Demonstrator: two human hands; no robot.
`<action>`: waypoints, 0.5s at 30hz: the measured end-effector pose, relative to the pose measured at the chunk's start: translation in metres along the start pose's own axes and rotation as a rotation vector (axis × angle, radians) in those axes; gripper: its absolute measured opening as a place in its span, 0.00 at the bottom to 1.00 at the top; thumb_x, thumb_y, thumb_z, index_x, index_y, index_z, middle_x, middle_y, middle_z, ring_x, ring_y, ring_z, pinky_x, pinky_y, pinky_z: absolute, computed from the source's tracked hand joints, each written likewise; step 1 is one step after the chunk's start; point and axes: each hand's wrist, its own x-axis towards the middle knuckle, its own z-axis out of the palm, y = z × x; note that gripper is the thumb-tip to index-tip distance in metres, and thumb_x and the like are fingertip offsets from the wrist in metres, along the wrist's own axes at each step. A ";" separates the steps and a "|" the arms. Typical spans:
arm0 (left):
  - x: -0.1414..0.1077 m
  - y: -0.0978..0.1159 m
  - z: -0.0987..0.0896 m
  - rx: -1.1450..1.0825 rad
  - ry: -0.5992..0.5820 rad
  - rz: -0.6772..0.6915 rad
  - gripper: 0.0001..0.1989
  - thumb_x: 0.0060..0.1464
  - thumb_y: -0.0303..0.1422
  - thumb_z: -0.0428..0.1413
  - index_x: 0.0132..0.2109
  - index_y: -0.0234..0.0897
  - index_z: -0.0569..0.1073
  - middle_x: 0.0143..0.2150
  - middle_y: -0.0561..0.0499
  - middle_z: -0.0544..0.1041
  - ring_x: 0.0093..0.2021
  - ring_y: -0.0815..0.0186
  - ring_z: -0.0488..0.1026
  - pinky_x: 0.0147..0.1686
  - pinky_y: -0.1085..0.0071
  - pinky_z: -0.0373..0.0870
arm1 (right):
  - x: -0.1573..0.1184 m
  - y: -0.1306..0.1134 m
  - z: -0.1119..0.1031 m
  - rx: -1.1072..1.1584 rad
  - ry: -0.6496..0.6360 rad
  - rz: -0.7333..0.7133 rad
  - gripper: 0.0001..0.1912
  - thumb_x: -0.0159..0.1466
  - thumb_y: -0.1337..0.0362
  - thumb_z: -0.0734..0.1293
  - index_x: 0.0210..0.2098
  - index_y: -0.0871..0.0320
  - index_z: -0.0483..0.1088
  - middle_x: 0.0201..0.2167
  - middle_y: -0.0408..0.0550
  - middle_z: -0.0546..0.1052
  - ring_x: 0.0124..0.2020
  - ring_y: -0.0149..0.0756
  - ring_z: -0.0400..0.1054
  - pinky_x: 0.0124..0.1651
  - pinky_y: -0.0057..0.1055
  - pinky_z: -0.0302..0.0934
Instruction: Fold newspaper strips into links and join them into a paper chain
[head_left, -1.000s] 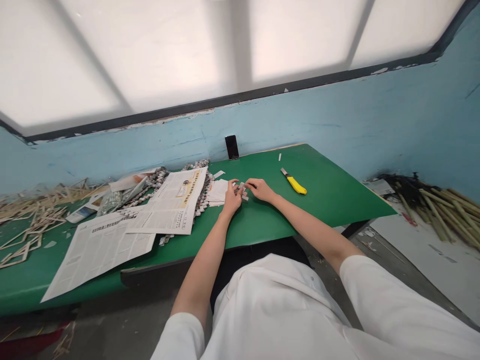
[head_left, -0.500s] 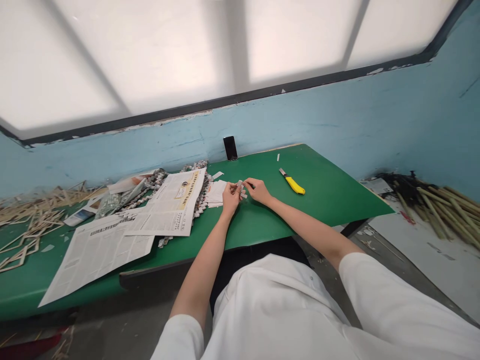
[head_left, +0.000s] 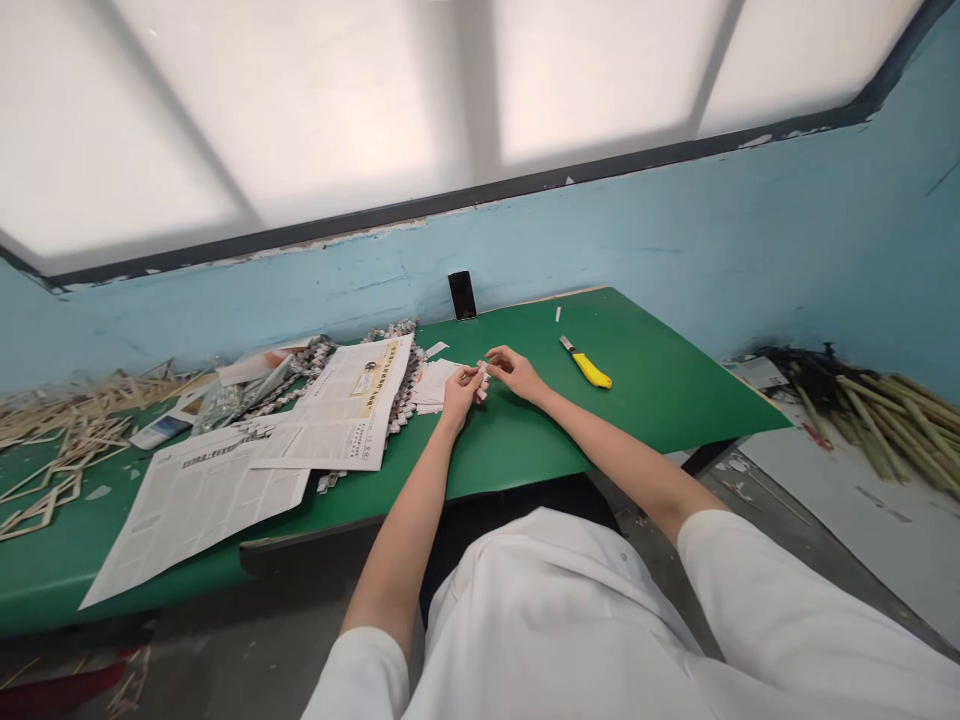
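A small folded paper piece [head_left: 482, 382] is pinched in my left hand [head_left: 460, 391], above the green table [head_left: 525, 440]. My right hand [head_left: 516, 373] is at its right side, thumb and fingertips curled towards the piece; whether they grip its edge is too small to tell. White paper strips [head_left: 433, 384] lie just left of my left hand. Further left, newspaper sheets [head_left: 352, 400] cover part of a woven paper chain [head_left: 405, 390]. A yellow-handled knife [head_left: 589, 369] rests to the right of my right hand.
A black phone [head_left: 462, 295] leans on the blue wall behind the table. Thin wooden strips [head_left: 82, 430] and a plastic bag [head_left: 244, 395] lie at the left. Bamboo sticks [head_left: 885, 410] are piled beyond the table's right end. A paper scrap [head_left: 558, 314] lies near the back edge.
The fingers of my right hand have lifted and spread a little, and the paper piece has turned slightly in my left hand.
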 end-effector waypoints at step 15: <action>0.003 -0.001 -0.005 -0.063 -0.033 -0.067 0.26 0.42 0.48 0.72 0.37 0.36 0.69 0.24 0.55 0.73 0.18 0.72 0.67 0.19 0.74 0.63 | -0.002 -0.015 -0.003 -0.075 -0.032 -0.094 0.17 0.65 0.50 0.71 0.45 0.56 0.79 0.41 0.50 0.83 0.37 0.40 0.77 0.45 0.37 0.73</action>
